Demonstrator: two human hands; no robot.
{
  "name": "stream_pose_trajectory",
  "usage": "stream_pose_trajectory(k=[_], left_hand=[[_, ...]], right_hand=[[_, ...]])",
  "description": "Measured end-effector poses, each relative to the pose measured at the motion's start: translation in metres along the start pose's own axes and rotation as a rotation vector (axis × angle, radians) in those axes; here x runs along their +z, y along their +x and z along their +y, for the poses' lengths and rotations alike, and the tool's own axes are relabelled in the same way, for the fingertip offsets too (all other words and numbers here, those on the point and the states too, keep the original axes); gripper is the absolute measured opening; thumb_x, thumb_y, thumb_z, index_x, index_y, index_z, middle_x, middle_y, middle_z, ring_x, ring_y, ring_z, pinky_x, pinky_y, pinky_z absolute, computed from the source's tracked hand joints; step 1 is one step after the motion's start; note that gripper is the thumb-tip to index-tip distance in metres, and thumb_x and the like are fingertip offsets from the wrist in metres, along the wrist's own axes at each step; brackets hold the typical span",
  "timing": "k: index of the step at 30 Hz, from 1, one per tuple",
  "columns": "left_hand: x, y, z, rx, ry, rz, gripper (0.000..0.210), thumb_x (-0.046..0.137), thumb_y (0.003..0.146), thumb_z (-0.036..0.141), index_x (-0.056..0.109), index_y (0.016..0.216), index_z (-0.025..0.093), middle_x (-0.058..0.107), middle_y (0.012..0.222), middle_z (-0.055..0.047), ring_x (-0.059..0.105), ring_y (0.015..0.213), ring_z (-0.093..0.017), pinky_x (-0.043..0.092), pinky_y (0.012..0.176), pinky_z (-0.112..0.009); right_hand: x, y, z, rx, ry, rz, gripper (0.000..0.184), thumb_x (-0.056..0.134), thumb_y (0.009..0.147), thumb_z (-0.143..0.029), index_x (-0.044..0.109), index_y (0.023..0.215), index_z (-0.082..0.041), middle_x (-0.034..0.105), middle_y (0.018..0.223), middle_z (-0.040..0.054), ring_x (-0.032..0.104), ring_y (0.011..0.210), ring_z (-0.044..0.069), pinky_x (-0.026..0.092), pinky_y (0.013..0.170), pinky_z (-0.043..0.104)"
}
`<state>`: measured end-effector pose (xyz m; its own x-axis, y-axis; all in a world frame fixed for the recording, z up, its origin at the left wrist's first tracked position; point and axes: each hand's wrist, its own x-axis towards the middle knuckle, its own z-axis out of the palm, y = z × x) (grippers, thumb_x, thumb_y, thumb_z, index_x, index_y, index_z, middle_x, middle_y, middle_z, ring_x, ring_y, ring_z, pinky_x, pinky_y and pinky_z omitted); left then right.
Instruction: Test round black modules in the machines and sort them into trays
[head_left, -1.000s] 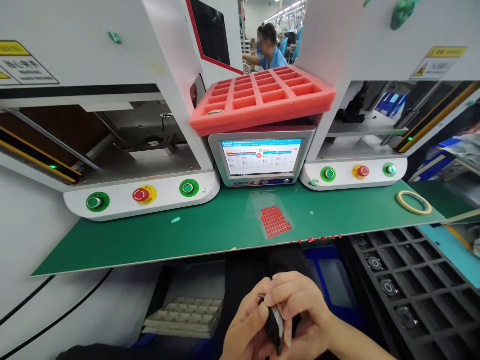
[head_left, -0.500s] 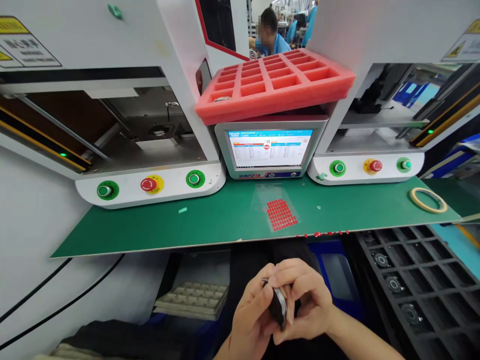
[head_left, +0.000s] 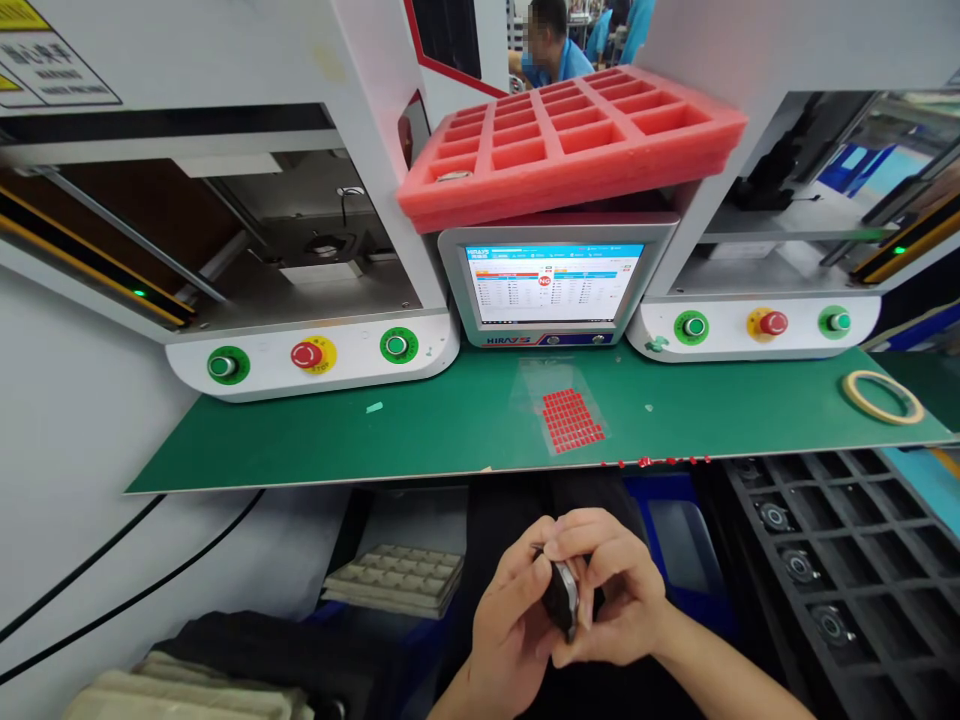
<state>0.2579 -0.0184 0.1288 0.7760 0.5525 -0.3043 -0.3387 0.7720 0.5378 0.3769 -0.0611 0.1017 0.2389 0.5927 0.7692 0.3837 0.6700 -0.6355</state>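
Over my lap, my left hand (head_left: 511, 620) is closed around one side of a small dark part with a silvery edge (head_left: 560, 598). From the other side my right hand (head_left: 619, 590) grips the same part, its thumb low and its fingers over the top. The part is tilted on edge, and the hands cover much of it, so its exact kind is unclear. On the green bench top (head_left: 450, 425) in front of the hands lies a clear sheet of small red stickers (head_left: 572, 420). Several red bits (head_left: 646, 462) cling along the bench's front edge.
A black compartment tray (head_left: 847, 540) with several round black parts stands at the right. Pale trays (head_left: 397, 578) lie low at the left. A pink foam tray (head_left: 570, 160) rests on the monitor (head_left: 555, 290) between two machines. A tape roll (head_left: 883, 397) lies on the bench's right.
The camera view has shifted a little, so the bench and machines sit slightly higher and further right. Both hands keep their hold on the dark part, with only slight movement.
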Motion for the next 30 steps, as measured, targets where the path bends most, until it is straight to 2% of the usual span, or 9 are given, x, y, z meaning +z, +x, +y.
stream_pose_trajectory(k=[7,10,13,15,18,20,22,26,30], left_hand=[[0.0,0.003,-0.001,0.073,0.056,0.067,0.035,0.08,0.073,0.046,0.063,0.071,0.015,0.062,0.066,-0.002,0.05,0.054,-0.008,0.042,0.051,-0.017],[-0.004,0.009,0.0,0.067,0.093,0.018,0.036,0.076,0.077,0.048,0.061,0.075,0.015,0.059,0.066,-0.002,0.05,0.055,-0.009,0.04,0.048,-0.017],[-0.012,0.021,0.008,0.079,0.191,-0.057,0.036,0.065,0.083,0.051,0.058,0.08,0.015,0.059,0.07,-0.003,0.048,0.052,-0.008,0.033,0.042,-0.017],[-0.022,0.034,0.017,0.147,0.398,-0.018,0.033,0.058,0.089,0.048,0.058,0.087,0.015,0.059,0.073,-0.003,0.046,0.05,-0.007,0.035,0.043,-0.018],[-0.043,0.061,0.033,0.393,1.021,0.187,0.03,0.048,0.096,0.042,0.061,0.097,0.015,0.06,0.076,-0.002,0.052,0.049,-0.008,0.045,0.051,-0.021],[-0.058,0.081,0.043,0.555,1.35,0.319,0.028,0.049,0.096,0.037,0.065,0.1,0.015,0.064,0.088,-0.006,0.06,0.056,-0.01,0.05,0.059,-0.023],[-0.072,0.097,0.049,0.654,1.493,0.42,0.025,0.053,0.094,0.032,0.07,0.104,0.016,0.065,0.101,-0.009,0.065,0.069,-0.013,0.05,0.067,-0.024],[-0.092,0.114,0.052,0.761,1.88,0.586,0.029,0.051,0.097,0.029,0.073,0.113,0.018,0.073,0.104,-0.011,0.068,0.079,-0.018,0.047,0.067,-0.025],[-0.099,0.112,0.047,0.749,2.047,0.586,0.03,0.05,0.097,0.025,0.074,0.114,0.017,0.074,0.115,-0.012,0.071,0.086,-0.022,0.05,0.073,-0.028]], right_hand=[[0.005,-0.007,0.007,0.02,0.034,0.035,0.034,0.079,0.078,-0.042,0.054,0.094,-0.025,0.073,0.096,0.0073,0.071,0.088,0.021,0.06,0.081,0.034],[0.003,-0.012,0.014,0.082,0.116,0.052,0.037,0.083,0.075,-0.037,0.056,0.098,-0.026,0.073,0.102,0.0077,0.071,0.096,0.023,0.06,0.085,0.039],[-0.006,-0.017,0.021,0.22,0.179,0.034,0.051,0.084,0.074,-0.027,0.055,0.116,-0.027,0.07,0.115,0.0096,0.068,0.109,0.024,0.058,0.093,0.043],[-0.015,-0.021,0.024,0.287,0.163,0.047,0.056,0.08,0.078,-0.022,0.051,0.126,-0.026,0.066,0.125,0.0116,0.065,0.117,0.025,0.056,0.099,0.046],[-0.027,-0.026,0.025,0.329,0.099,0.106,0.049,0.07,0.083,-0.013,0.051,0.127,-0.025,0.061,0.13,0.0116,0.063,0.12,0.024,0.055,0.101,0.046],[-0.032,-0.03,0.025,0.349,0.065,0.134,0.046,0.065,0.085,-0.008,0.051,0.125,-0.025,0.062,0.127,0.0108,0.066,0.115,0.022,0.057,0.098,0.043],[-0.033,-0.036,0.026,0.36,0.025,0.123,0.043,0.062,0.086,-0.005,0.051,0.122,-0.024,0.063,0.123,0.0105,0.069,0.107,0.02,0.058,0.094,0.041],[-0.032,-0.047,0.03,0.365,-0.073,0.067,0.036,0.061,0.086,-0.007,0.051,0.117,-0.023,0.068,0.114,0.0109,0.072,0.093,0.02,0.06,0.084,0.042],[-0.033,-0.053,0.034,0.371,-0.107,0.038,0.032,0.061,0.086,-0.007,0.052,0.114,-0.021,0.072,0.1,0.0085,0.073,0.088,0.02,0.061,0.08,0.041]])
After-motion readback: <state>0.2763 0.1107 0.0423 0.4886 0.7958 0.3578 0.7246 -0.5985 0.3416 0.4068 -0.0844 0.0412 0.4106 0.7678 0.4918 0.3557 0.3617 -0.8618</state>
